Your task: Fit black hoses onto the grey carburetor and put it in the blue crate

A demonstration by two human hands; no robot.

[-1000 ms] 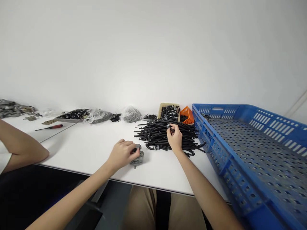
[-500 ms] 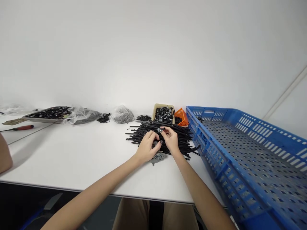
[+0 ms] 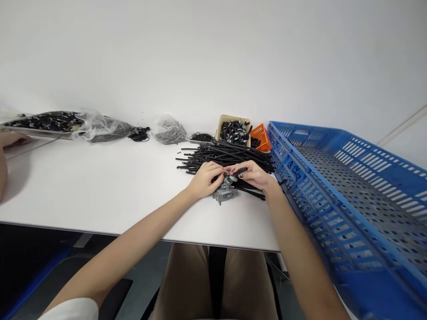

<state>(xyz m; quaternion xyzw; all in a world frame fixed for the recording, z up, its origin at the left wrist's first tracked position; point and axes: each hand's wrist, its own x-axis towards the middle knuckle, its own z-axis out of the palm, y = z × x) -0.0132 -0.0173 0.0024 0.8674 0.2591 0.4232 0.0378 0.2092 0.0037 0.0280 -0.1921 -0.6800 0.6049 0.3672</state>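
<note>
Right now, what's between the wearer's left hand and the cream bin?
In the head view, the pile of black tubes lies between the left hand and the cream bin.

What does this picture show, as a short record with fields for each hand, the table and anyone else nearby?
Left hand: fingers on a grey metal part
Right hand: fingers holding a short black tube piece at the grey metal part's upper end; attachment unclear
Behind hands: pile of black tubes
Table back: cream bin, orange basket, clear bags, shallow tray of black parts
Right side: blue crate
Other person: hand near the shallow tray, far left
</note>
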